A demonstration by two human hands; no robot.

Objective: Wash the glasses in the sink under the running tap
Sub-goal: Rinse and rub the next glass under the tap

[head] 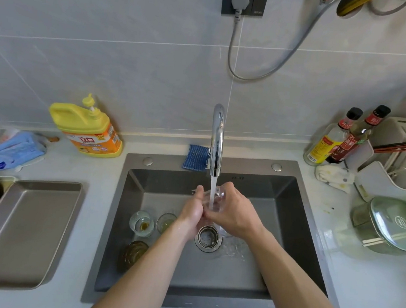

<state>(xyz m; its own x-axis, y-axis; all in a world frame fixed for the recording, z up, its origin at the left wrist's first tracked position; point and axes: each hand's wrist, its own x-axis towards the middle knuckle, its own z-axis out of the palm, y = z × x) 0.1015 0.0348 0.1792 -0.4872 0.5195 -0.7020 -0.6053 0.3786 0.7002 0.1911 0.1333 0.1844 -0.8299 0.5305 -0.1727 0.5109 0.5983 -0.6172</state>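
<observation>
Yellow-orange detergent bottle (pixel 88 128) (blue checked sponge (pixel 195 157)), dark grey sink (pixel 296 227).

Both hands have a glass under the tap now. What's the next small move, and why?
Probably rotate the glass in the stream while rubbing its wall. The water hits only one narrow strip, and the left hand and right hand both hold it. Three other glasses wait in the sink.
</observation>
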